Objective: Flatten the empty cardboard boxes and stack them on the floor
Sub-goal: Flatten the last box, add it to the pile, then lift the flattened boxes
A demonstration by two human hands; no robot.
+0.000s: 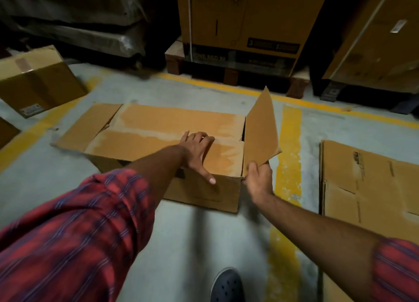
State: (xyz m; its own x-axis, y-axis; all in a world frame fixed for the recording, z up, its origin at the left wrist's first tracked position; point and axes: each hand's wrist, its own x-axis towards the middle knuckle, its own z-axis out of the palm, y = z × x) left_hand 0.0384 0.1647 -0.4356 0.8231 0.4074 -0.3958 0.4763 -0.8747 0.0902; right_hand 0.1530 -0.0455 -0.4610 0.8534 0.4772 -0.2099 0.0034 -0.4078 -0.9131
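I press my left hand [197, 152] flat, fingers spread, on the standing box [163, 143]; right hand [258, 177] pinches its end flap [260, 129]; one flattened box [371, 188] lies at the floor's [192, 233] right edge.

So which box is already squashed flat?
The flat box on the floor at the right. The middle box under the hands and the taped box at the left both stand full height.

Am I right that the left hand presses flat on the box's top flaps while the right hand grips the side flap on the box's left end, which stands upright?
Not quite. In the head view the left hand lies flat on the top flaps of the box, but the right hand grips the upright side flap on the box's right end. The left-end flap lies folded outward, untouched.
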